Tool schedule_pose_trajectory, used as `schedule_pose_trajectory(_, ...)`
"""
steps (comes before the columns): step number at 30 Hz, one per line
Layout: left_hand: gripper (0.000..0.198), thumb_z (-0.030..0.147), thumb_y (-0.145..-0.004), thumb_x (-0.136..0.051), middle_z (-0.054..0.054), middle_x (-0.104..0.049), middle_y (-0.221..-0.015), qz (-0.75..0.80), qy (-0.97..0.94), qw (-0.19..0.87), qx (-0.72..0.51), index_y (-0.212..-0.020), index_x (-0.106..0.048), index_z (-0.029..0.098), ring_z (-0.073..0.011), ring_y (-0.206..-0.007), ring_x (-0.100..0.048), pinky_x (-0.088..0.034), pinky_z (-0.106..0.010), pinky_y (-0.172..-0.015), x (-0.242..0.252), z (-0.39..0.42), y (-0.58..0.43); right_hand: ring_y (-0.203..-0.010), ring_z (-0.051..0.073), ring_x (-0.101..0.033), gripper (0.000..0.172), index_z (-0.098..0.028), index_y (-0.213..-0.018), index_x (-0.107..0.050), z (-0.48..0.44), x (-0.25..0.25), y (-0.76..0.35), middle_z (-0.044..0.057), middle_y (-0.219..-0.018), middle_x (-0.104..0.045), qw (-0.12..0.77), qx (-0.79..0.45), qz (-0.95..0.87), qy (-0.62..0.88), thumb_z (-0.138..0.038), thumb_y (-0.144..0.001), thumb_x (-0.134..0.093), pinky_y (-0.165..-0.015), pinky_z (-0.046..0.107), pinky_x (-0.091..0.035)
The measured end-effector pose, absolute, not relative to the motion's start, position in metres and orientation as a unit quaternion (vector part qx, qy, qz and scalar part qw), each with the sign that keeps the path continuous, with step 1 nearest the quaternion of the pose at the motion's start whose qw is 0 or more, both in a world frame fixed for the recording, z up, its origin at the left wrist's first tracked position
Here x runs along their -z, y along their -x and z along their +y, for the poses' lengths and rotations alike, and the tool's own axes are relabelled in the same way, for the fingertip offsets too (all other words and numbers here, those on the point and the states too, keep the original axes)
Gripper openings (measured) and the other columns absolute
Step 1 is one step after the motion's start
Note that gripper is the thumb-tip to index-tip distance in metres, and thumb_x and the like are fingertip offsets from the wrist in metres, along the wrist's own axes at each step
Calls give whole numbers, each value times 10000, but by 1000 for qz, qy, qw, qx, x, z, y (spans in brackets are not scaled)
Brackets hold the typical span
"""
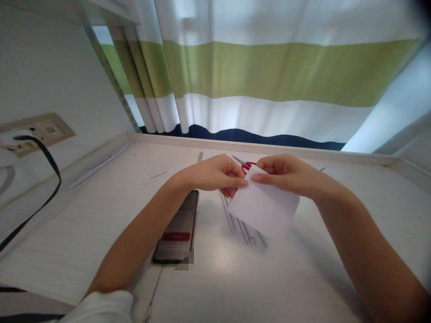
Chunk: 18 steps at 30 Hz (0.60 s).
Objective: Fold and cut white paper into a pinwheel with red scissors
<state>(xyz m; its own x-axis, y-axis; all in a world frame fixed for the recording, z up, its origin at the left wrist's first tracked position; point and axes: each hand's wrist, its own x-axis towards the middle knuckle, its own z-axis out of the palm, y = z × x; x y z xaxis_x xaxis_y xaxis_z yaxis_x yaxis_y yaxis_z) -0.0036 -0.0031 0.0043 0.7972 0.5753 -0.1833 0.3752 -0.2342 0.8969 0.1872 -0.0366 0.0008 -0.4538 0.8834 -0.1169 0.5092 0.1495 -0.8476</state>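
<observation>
A sheet of white paper (266, 202) is held up over the table, pinched near its top corner by both hands. My left hand (224, 175) grips its left edge between thumb and fingers. On the other side of that corner, my right hand (283, 172) has its thumb on top of the sheet and its fingers curled behind. Several thin rolled paper tubes (244, 231) lie on the table beneath, partly covered by the sheet. Scissors with red handles (249, 166) lie behind the hands, their blades pointing to the upper left; the handles are partly hidden.
A smartphone (178, 237) lies by my left forearm, a cable running from its lower end. The white table (218, 287) has a raised rim at the back, before a striped curtain (269, 72). A wall socket (47, 130) with a black cord is at left.
</observation>
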Motion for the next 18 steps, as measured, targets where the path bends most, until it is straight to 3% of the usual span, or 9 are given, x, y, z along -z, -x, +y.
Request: schedule_pose_trajectory(18, 217, 273, -728, -533, 33, -506, -489, 300, -793, 525, -66, -572, -528, 122, -73, -499, -516, -442, -175, -491, -4, -2, 5, -505, 141, -566, 254, -157, -705, -612, -34, 5, -183, 20, -613, -624, 289, -469, -673, 493, -408, -688, -573, -416, 227, -415)
